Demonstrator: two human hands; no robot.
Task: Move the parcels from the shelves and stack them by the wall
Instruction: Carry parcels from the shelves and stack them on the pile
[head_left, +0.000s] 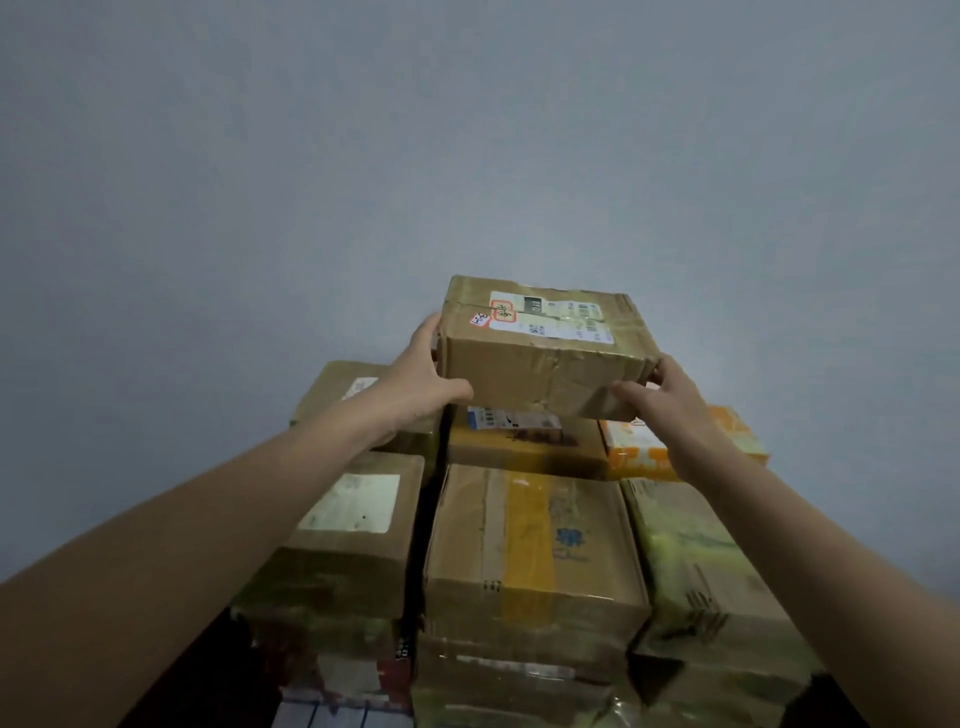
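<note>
A brown cardboard parcel with a white shipping label on top sits highest on a stack of parcels by the grey wall. My left hand grips its left end, thumb under the front lower edge. My right hand grips its right front corner, fingers round the side. Whether the parcel rests on the box below it or hangs just above it I cannot tell. Under it lies a brown parcel with a blue and white label.
The stack fills the lower middle: a taped brown box with a yellow strip, a box with a pale label on the left, a greenish box on the right, an orange and white box behind. Dark floor shows at both lower sides.
</note>
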